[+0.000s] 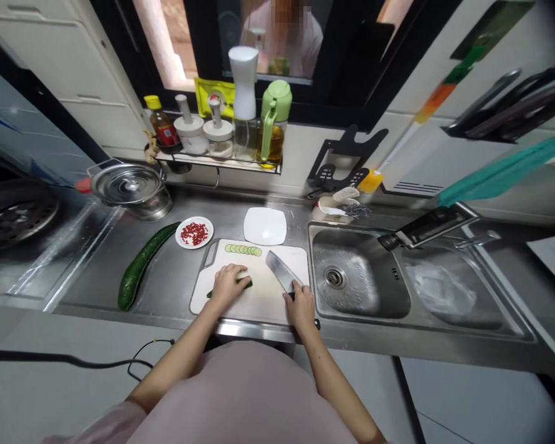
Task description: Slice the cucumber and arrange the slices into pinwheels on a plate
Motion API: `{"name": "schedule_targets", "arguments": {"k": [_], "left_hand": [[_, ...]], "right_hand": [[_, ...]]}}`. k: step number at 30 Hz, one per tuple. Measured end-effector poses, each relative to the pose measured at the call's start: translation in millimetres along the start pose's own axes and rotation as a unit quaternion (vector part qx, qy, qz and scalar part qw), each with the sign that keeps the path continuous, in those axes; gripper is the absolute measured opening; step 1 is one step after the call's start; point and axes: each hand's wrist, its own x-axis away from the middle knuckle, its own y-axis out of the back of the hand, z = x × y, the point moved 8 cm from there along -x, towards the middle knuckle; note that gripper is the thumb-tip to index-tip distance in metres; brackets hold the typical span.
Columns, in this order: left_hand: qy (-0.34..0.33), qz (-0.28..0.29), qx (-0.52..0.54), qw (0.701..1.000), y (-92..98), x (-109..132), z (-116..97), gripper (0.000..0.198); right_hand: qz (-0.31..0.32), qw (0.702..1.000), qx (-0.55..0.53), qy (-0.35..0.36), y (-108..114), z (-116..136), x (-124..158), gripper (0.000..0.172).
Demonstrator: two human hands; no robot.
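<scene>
On the white cutting board, my left hand is closed over a dark green piece of cucumber, whose ends show on either side of my fingers. My right hand grips the black handle of a kitchen knife. The broad blade lies low over the right part of the board, pointing away from me and apart from the cucumber piece. A row of thin cucumber slices overlaps along the board's far edge. Left of the board is a long whole cucumber.
Behind the board stand a small plate of chopped red bits and a white square plate. A sink adjoins on the right. A lidded steel pot is at back left, below a shelf of seasoning bottles.
</scene>
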Motion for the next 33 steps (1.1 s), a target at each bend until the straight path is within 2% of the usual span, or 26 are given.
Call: {"name": "schedule_targets", "arguments": {"k": [4, 8, 10, 13, 18, 24, 29, 33], "left_hand": [[-0.008, 0.031, -0.04, 0.999, 2.5, 24.2, 8.7, 0.047], [-0.004, 0.028, -0.056, 0.998, 1.6, 35.3, 20.1, 0.055], [0.006, 0.014, -0.056, 0.998, 1.3, 38.8, 26.7, 0.054], [0.017, -0.011, -0.045, 0.999, 1.7, 42.5, 35.0, 0.045], [-0.004, -0.031, -0.004, 0.999, 2.0, 43.2, 40.3, 0.034], [0.021, -0.071, 0.011, 0.997, 14.6, 33.2, 54.6, 0.035], [0.102, -0.128, 0.011, 0.986, 41.7, 8.6, 77.2, 0.036], [0.162, -0.156, 0.004, 0.974, 56.5, -13.9, 94.3, 0.039]], "right_hand": [[-0.016, 1.0, 0.004, 0.019, 1.7, 1.1, -0.8, 0.047], [-0.079, 0.996, 0.031, 0.032, 17.5, 15.4, 2.7, 0.044], [-0.083, 0.994, 0.027, 0.065, 21.8, 35.6, 3.8, 0.041], [-0.039, 0.99, -0.004, 0.132, 17.2, 75.5, 3.4, 0.035], [-0.006, 0.984, -0.059, 0.17, 1.7, 123.6, -3.7, 0.039], [0.065, 0.966, -0.165, 0.19, -24.4, 161.9, -22.4, 0.045], [0.039, 0.948, -0.22, 0.226, -16.6, 201.1, -38.4, 0.062], [0.051, 0.946, -0.211, 0.24, -19.1, 219.0, -41.2, 0.059]]}}
